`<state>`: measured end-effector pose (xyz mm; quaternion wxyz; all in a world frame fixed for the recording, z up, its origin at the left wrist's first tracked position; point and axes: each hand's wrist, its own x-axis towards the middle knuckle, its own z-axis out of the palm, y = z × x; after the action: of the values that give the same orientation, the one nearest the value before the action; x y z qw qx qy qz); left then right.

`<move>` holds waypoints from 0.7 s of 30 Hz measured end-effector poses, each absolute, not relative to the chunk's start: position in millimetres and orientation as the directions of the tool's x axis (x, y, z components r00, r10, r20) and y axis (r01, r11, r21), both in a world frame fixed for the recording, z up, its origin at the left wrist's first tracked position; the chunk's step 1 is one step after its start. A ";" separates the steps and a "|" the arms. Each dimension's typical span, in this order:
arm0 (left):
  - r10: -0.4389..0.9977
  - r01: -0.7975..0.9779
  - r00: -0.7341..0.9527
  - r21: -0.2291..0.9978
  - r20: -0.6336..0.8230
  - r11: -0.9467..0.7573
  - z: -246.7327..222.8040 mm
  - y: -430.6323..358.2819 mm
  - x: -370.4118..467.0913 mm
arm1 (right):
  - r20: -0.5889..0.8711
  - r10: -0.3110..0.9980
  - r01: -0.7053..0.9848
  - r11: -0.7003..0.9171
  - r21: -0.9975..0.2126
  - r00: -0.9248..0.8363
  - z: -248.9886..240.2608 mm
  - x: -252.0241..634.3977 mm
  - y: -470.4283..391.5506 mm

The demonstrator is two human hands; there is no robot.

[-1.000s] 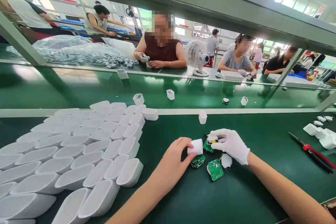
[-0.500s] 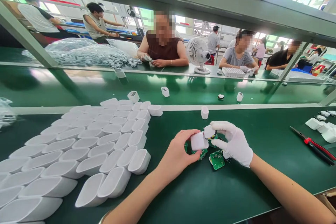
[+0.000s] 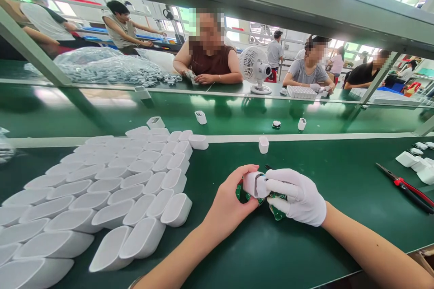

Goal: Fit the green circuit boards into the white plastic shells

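Observation:
My bare left hand (image 3: 226,201) grips a white plastic housing (image 3: 250,183) between thumb and fingers, its opening turned to the right. My right hand (image 3: 300,196), in a white glove, is closed on a small white-topped insert (image 3: 261,187). The insert sits at the mouth of the housing, partly inside it; how deep, I cannot tell. Under the hands lie green circuit boards (image 3: 278,213), partly covered by the gloved fingers. Just beyond them stands a single white housing (image 3: 263,145) on the green bench.
Rows of open white housings (image 3: 111,189) cover the bench at left. Red-and-black pliers (image 3: 403,186) lie at right, near several white parts (image 3: 417,162). A green conveyor belt (image 3: 233,119) carries scattered parts behind. Co-workers and a white fan (image 3: 255,70) are across it.
The insert has moved from beside the housing into its mouth, and the housing has turned slightly. My gloved fingers have straightened behind the insert. Parts on the belt have shifted left.

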<state>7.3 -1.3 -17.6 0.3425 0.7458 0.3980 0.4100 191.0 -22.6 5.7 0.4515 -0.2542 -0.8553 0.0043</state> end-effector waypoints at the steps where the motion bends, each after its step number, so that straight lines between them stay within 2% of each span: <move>1: 0.874 0.320 0.343 0.832 0.344 -0.453 -17.4 -1.4 7.1 | 0.768 0.442 0.442 0.866 -0.232 -0.464 4.4 191.4 -22.5; 6: 0.874 0.338 0.329 0.819 0.359 -0.463 -15.6 -2.0 6.2 | 0.754 0.474 0.520 0.828 -0.207 -0.454 -4.7 194.3 -22.3; 12: 0.869 0.327 0.322 0.818 0.375 -0.474 -15.5 -3.2 7.0 | 0.751 0.468 0.504 0.838 -0.210 -0.466 -8.5 195.5 -22.0; 17: 0.865 0.336 0.320 0.807 0.387 -0.486 -16.5 -2.0 5.8 | 0.697 0.547 0.557 0.792 -0.250 -0.464 -15.0 195.4 -20.1; 21: 0.850 0.337 0.348 0.793 0.396 -0.507 -16.6 -2.6 6.2 | 0.680 0.537 0.545 0.805 -0.236 -0.499 -14.4 190.9 -19.5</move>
<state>6.2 -2.6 -16.6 0.3075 0.7613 0.3896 0.4173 190.9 -19.5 -14.4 0.3908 -0.3124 -0.8658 -0.0046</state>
